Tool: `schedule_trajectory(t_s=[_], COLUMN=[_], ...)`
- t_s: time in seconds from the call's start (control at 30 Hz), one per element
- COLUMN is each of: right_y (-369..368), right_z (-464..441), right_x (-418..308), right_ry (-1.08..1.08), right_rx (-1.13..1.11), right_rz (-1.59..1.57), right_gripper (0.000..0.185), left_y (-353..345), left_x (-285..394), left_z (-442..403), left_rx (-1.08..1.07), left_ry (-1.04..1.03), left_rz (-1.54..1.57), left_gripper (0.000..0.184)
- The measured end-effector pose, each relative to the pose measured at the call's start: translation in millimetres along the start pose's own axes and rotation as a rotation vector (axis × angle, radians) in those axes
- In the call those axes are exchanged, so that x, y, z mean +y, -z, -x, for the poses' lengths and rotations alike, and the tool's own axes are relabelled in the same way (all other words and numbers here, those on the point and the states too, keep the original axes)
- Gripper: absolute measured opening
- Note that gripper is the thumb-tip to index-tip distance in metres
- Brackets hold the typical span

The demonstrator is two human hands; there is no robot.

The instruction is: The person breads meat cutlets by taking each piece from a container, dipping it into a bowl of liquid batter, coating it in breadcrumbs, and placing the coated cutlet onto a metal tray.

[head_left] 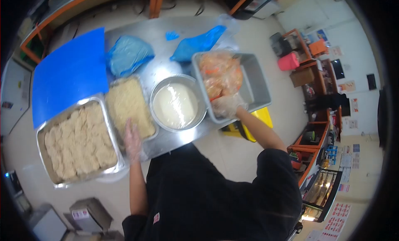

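Observation:
My left hand (133, 142), in a clear plastic glove, rests with its fingers stretched out at the near edge of a tray of pale breading (129, 103). My right hand (227, 106), also gloved, reaches into a grey plastic bin (261, 85) against orange-coloured raw pieces, perhaps marinated meat, in clear plastic (219, 72). Its fingers are blurred and partly hidden, so any hold is unclear. Between my hands stands a round metal pan (154, 116) of creamy white liquid (176, 104).
At the left, a metal tray (119, 164) holds beige coated pieces (81, 143) beside a blue board (68, 74). Blue plastic bags (129, 56) lie at the back of the steel table (145, 27). A yellow container (262, 118) stands below the bin.

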State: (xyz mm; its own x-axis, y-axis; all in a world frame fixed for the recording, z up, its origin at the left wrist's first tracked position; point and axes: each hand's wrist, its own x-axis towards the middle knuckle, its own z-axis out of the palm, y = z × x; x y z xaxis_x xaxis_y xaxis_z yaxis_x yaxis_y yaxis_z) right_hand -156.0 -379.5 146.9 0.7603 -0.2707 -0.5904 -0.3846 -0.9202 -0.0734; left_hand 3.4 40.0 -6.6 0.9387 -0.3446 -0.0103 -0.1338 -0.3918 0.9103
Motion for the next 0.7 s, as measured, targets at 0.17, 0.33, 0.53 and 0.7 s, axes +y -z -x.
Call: schedule_trajectory(t_s=[0.17, 0.33, 0.53, 0.7], right_y=[-12, 25, 12, 25], right_z=[-2, 20, 13, 37], right_x=[31, -13, -11, 2], right_ry=[0.228, 0.236, 0.09, -0.01], right_rx=[0.036, 0.037, 0.006, 0.004], right_rz=[0.0, 0.34, 0.183, 0.055], right_gripper=[0.037, 0.021, 0.024, 0.026], left_y=[-13, -23, -13, -11], left_x=[-24, -66, -13, -32], left_z=[-3, -14, -12, -16], left_rx=[-0.032, 0.005, 0.048, 0.029], left_ry=[0.243, 0.036, 0.17, 0.067], left_rz=[0.689, 0.266, 0.503, 0.3], left_gripper=[0.048, 0.047, 0.044, 0.042])
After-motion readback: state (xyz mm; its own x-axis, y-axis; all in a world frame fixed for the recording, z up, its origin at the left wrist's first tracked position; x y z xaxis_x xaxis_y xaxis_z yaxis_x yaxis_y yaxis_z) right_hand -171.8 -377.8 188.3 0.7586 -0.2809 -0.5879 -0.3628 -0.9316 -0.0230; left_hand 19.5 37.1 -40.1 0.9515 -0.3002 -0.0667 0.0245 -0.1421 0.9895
